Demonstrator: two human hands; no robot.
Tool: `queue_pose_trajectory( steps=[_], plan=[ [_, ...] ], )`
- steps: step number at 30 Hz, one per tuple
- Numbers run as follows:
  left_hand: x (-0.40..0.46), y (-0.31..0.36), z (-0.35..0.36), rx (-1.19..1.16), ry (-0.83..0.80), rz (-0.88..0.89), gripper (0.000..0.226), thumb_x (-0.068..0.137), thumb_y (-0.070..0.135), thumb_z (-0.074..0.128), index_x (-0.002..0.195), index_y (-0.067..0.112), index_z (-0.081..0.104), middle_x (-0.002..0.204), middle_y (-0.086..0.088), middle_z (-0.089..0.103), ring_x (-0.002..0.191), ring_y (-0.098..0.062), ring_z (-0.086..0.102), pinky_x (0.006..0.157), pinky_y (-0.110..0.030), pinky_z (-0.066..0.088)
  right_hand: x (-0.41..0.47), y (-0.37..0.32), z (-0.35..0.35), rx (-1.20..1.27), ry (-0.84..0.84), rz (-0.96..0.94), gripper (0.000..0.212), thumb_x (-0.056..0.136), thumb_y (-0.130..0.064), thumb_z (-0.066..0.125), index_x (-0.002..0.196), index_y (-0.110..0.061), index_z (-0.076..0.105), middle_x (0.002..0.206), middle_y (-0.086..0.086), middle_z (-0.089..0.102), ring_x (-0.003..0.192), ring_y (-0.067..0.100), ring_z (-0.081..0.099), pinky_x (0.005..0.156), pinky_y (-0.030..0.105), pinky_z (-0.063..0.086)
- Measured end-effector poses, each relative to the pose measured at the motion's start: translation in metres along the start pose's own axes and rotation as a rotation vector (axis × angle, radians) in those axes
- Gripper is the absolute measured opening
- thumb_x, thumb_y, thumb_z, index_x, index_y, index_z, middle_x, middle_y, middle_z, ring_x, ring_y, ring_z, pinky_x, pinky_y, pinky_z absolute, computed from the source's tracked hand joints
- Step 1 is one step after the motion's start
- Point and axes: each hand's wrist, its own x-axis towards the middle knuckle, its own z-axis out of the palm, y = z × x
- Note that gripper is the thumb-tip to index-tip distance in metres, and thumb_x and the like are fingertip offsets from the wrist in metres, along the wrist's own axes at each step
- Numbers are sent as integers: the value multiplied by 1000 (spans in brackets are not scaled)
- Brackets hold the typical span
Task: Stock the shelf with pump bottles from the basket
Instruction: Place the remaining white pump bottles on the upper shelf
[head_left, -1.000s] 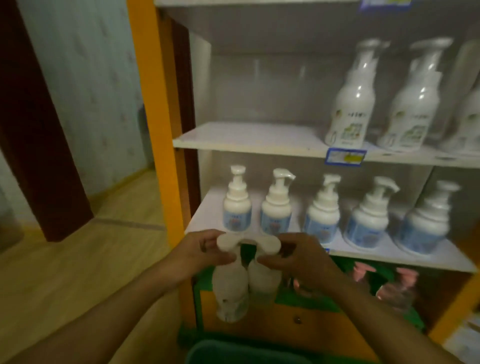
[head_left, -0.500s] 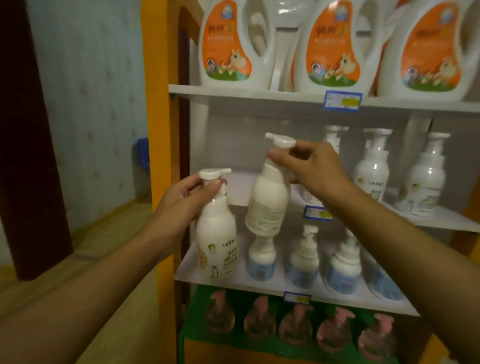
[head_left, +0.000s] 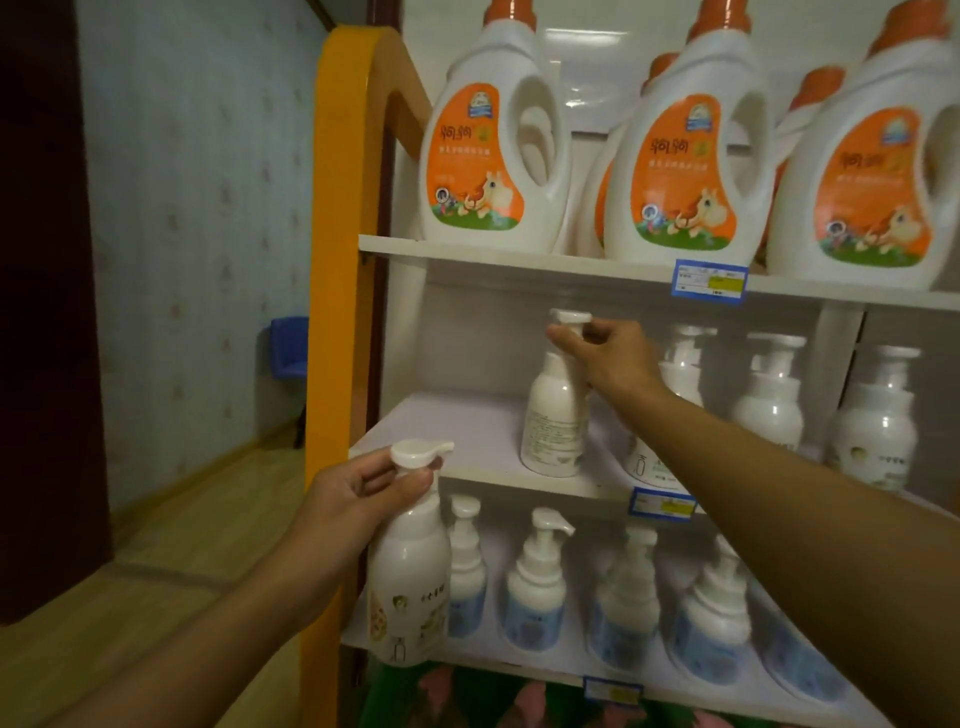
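My right hand (head_left: 610, 358) grips the pump neck of a white pump bottle (head_left: 555, 415), whose base rests on the middle shelf (head_left: 441, 441) with its back label facing me. My left hand (head_left: 353, 499) holds a second white pump bottle (head_left: 410, 577) by its neck, in the air in front of the shelving's left edge, below the middle shelf's level. Several matching white pump bottles (head_left: 769, 400) stand further right on the same shelf. The basket is out of view.
Large white detergent jugs (head_left: 493, 156) with orange labels fill the top shelf. Blue-labelled pump bottles (head_left: 535, 597) line the lower shelf. An orange side panel (head_left: 332, 260) bounds the shelving on the left. The middle shelf's left part is bare. A wooden floor (head_left: 182, 545) lies at left.
Both hands rose from low down with a bottle each. My right hand moved forward and set its bottle on the middle shelf; my left hand's bottle stayed lower, near the shelving's left edge.
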Motion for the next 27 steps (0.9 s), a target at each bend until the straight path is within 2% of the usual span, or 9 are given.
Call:
queue_pose_trajectory(
  steps=[4,8,10,13,16,19,22,25,27],
  plan=[
    [2,-6,-6,-4,-11,-28,35,80,25,62,114,23,67,109,9,73,102,-9,68,80,-25,57,0,4,2,-37,-33,48,52,81,-48,66,122,-17,57,107,-4,61,97,17,59,88,36,49],
    [5,-10,-13,-2,-24,-59,35,76,35,70,111,27,69,112,7,72,105,-12,67,89,-37,51,1,11,-1,-54,-219,81,45,84,-24,67,126,-17,51,112,2,59,103,22,59,80,31,45],
    [6,-12,-11,-1,-27,-68,40,71,41,74,109,28,70,112,8,72,104,-11,67,87,-34,51,4,16,0,-114,-138,102,53,77,-29,74,123,-16,52,114,3,61,102,22,61,86,35,50],
    [6,-12,-9,-5,-12,-71,36,74,35,70,108,27,70,109,8,73,100,-10,69,80,-29,54,4,19,0,-254,-26,87,75,67,-46,79,125,-14,44,122,7,57,110,27,58,94,46,50],
    [6,-12,-12,8,-49,-53,67,52,57,78,111,28,69,111,8,72,101,-10,68,81,-31,53,-1,21,-3,-135,-85,71,78,77,-37,73,139,-16,30,130,4,49,113,24,53,92,36,46],
    [7,-13,-10,-1,-40,-61,82,36,66,80,108,27,70,109,7,73,100,-10,69,82,-32,52,-3,27,-4,-157,-120,71,59,82,-29,67,133,-17,40,124,6,57,107,24,58,89,38,49],
    [7,-14,-3,-7,-49,-58,75,44,60,81,109,24,70,107,6,74,100,-12,69,81,-33,52,-1,28,-4,-188,-74,82,54,78,-31,73,123,-16,48,118,7,62,104,26,61,91,44,51],
    [6,-10,3,-22,-46,-82,42,70,35,70,110,22,69,105,7,74,99,-14,69,78,-31,53,-4,25,1,-225,-44,86,62,71,-41,77,119,-17,47,115,6,62,101,25,62,87,44,53],
    [5,-10,5,-24,-47,-73,49,66,40,74,111,21,69,105,6,74,99,-14,69,75,-28,56,-5,23,4,-235,-47,76,67,68,-47,77,119,-17,46,115,6,61,103,27,62,88,47,53]
  ],
)
